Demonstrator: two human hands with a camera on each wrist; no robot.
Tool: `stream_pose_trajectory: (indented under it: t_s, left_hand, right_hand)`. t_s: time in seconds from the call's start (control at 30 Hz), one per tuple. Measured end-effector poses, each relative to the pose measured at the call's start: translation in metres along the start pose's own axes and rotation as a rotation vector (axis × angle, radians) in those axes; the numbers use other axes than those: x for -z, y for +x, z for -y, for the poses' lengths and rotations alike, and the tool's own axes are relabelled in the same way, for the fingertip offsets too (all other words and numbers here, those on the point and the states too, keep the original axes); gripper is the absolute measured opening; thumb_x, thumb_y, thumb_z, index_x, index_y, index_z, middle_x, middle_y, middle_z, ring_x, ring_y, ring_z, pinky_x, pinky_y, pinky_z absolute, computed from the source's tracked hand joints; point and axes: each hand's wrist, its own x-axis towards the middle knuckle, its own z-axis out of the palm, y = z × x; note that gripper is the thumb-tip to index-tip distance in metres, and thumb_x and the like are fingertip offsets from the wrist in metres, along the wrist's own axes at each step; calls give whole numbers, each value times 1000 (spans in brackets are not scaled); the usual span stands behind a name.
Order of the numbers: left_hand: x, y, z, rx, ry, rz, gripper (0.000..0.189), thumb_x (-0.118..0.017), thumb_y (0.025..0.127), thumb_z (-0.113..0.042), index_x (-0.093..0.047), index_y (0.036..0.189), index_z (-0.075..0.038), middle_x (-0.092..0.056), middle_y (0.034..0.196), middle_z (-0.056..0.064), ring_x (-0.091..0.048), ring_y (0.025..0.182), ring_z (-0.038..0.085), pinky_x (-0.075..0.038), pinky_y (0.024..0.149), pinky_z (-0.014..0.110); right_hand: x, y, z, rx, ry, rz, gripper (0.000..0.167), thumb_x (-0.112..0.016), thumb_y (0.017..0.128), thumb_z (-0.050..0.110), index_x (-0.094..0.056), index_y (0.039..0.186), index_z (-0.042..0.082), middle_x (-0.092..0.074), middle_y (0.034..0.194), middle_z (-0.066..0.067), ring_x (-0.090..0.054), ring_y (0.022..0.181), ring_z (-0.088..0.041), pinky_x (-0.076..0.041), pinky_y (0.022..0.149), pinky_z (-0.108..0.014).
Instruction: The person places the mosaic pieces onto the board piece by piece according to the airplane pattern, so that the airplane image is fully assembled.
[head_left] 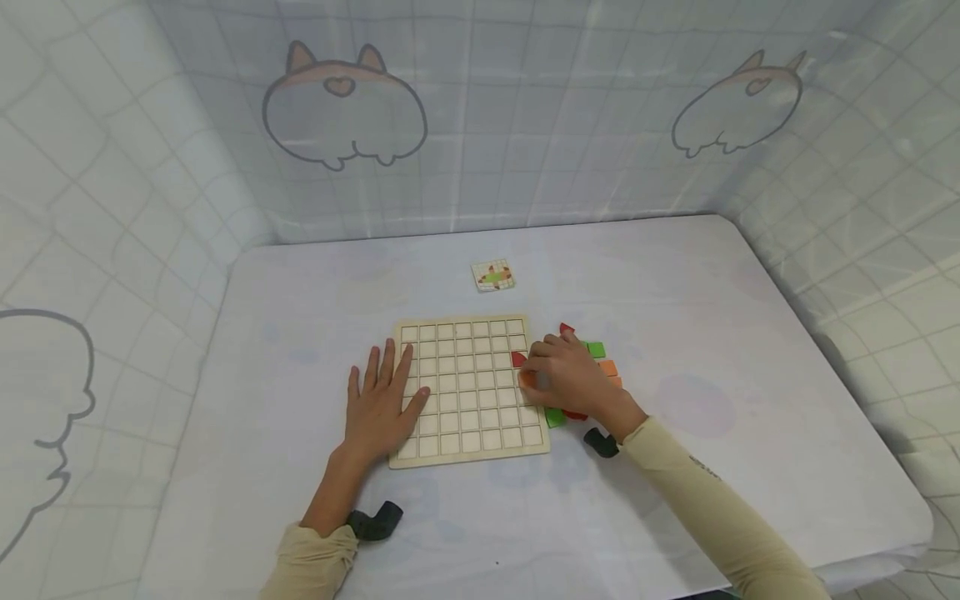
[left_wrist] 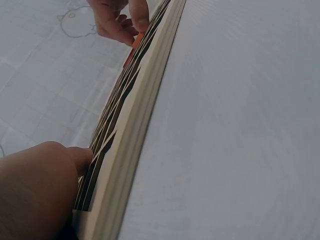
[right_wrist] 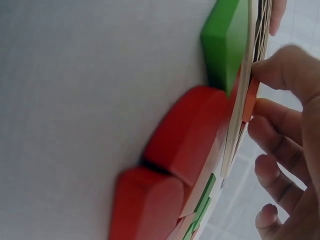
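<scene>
A wooden grid board (head_left: 468, 383) lies flat on the white-covered table. My left hand (head_left: 378, 412) rests across its left side with the fingers spread straight. At the board's right edge, my right hand (head_left: 566, 372) pinches an orange tile (right_wrist: 251, 100) between thumb and fingers, down at the grid surface. Just beyond that tile, a red piece (head_left: 518, 359) with a curved side sits in a right-column cell. Part of the orange tile is hidden by the right hand in the head view.
Right of the board, partly under my right hand, lie loose green (head_left: 596, 350), orange (head_left: 608, 367) and red pieces (right_wrist: 187, 135). A small card with a coloured grid picture (head_left: 493, 276) lies beyond the board. Patterned curtains (head_left: 510, 125) surround the table.
</scene>
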Motion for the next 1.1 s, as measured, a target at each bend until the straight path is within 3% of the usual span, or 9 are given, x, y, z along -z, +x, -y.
stream_pose_trajectory:
  t_s: [0.2,0.4,0.6,0.77,1.1]
  left_hand:
    - [-2,0,1,-5,0,-6,76,-40,100,-54,-14,159,-14,-2,163,15,4,149,33,7,112,59]
    - [-2,1,1,-5,-9,-14,76,-40,100,-54,-15,159,-14,-3,163,15,4,149,34,7,112,59]
    - [-2,0,0,-1,-7,0,75,-39,100,-54,-13,159,-14,-2,163,15,5,149,34,8,112,59]
    - [1,1,-2,-2,-14,-5,75,-41,100,-52,-15,159,-13,-3,163,16,3,148,35,8,112,59]
    - [2,1,-2,5,-4,1,75,-41,100,-53,-15,159,-13,-3,163,15,4,149,34,8,112,59]
  right_hand:
    - [3,0,2,-20,70,30,7,-83,80,22,-79,85,18,-65,79,8,-53,76,-15,-35,68,-35]
    - [5,-4,3,-86,113,54,9,-82,82,23,-80,89,17,-65,81,8,-54,76,-13,-39,71,-38]
    - [15,-18,-1,-175,159,93,11,-83,81,23,-80,91,19,-66,85,9,-56,82,-12,-35,69,-35]
    - [23,-33,-5,-231,160,136,16,-82,81,27,-79,94,18,-66,89,9,-55,87,-13,-38,77,-36]
    - [31,-53,-7,-241,209,194,19,-81,83,22,-79,102,23,-60,94,8,-43,91,-14,-34,71,-33]
